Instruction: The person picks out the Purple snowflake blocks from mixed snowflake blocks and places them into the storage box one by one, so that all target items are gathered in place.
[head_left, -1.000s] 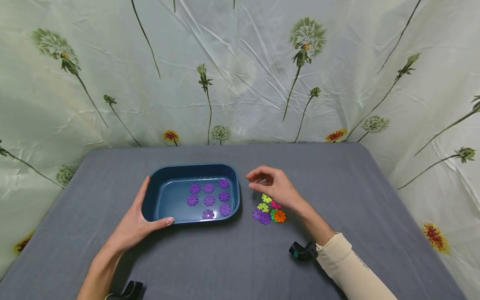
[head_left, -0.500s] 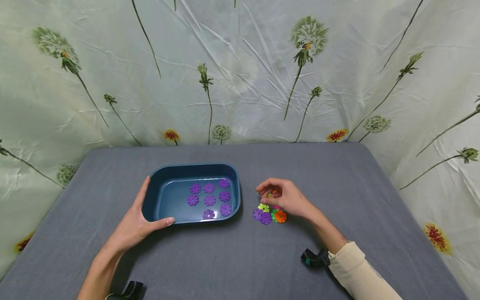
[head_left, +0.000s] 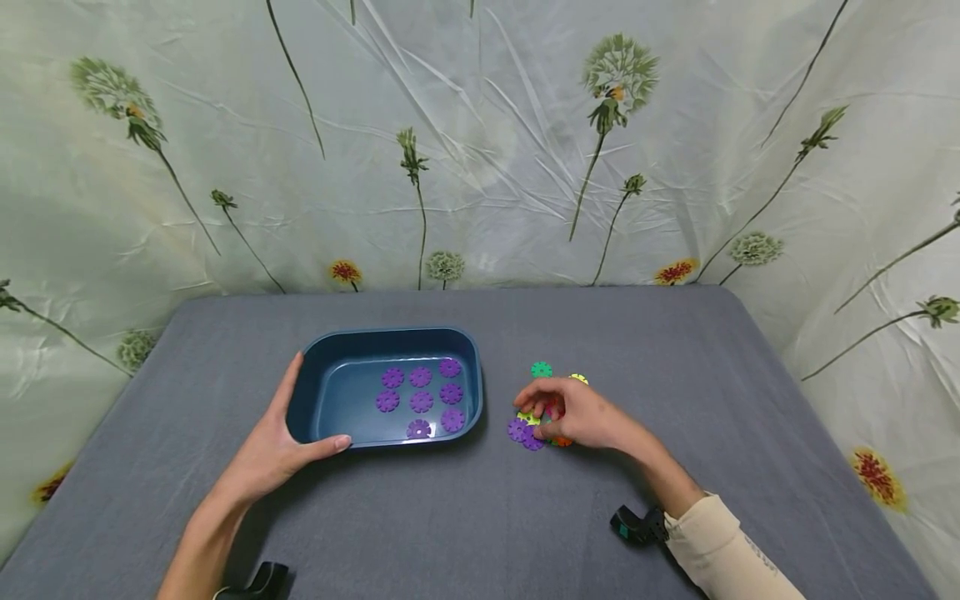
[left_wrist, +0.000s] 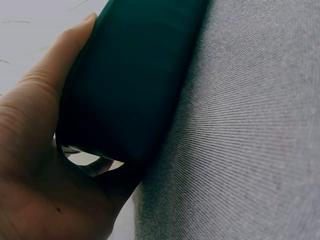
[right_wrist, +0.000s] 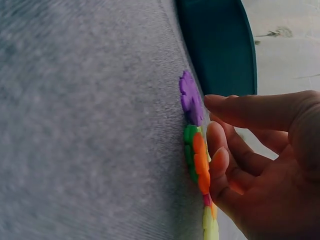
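Note:
My left hand [head_left: 262, 446] grips the left end of a dark blue plastic tray [head_left: 318, 435], thumb along its near rim. In the left wrist view, the thumb lies against the tray wall [left_wrist: 135, 75]. Several purple notched discs [head_left: 422, 402] lie flat inside, toward the right. My right hand [head_left: 588, 412] is over a small pile of coloured discs, fingers bent and apart, close to a purple disc [head_left: 533, 438]. In the right wrist view, the fingertips are beside purple [right_wrist: 190, 99], orange [right_wrist: 201, 162] and green discs [right_wrist: 190, 150], with nothing visibly pinched. The hand hides part of the pile.
A green disc [head_left: 542, 369] and a yellow disc [head_left: 578, 379] lie behind the right hand. Grey cloth [head_left: 450, 525] covers the table. A floral curtain [head_left: 495, 150] hangs behind it. Each wrist wears a black camera, the right one [head_left: 637, 525] near the cuff.
My right hand has moved from beside the tray toward me and slightly right, down over the disc pile. The green disc behind it now shows. My left hand stays on the tray.

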